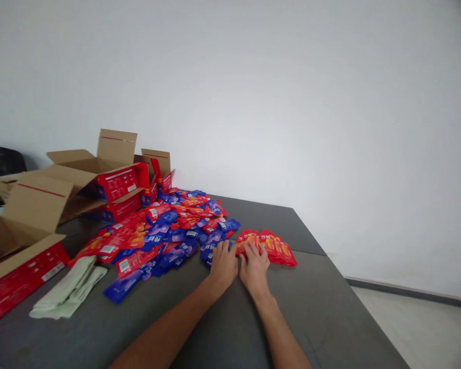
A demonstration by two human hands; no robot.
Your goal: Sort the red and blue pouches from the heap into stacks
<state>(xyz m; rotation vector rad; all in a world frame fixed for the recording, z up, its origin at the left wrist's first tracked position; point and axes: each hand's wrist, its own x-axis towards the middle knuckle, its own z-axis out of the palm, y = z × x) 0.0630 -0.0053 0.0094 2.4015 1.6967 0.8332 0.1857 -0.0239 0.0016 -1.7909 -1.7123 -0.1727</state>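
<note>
My left hand [223,266] rests at the right edge of the pile, touching blue packets [208,252]; its fingertips are bent down and partly hidden. Close beside it, my right hand [255,269] lies with fingers apart on the left end of a row of overlapping red packets [278,250] with orange prints. Left of my hands spreads a loose heap of red and blue packets [172,230].
Open red cardboard boxes [117,183] stand at the left and back left of the dark table [315,302]. A folded pale green cloth [71,289] lies before the heap. Behind is a white wall; the table's right edge slants towards the floor area.
</note>
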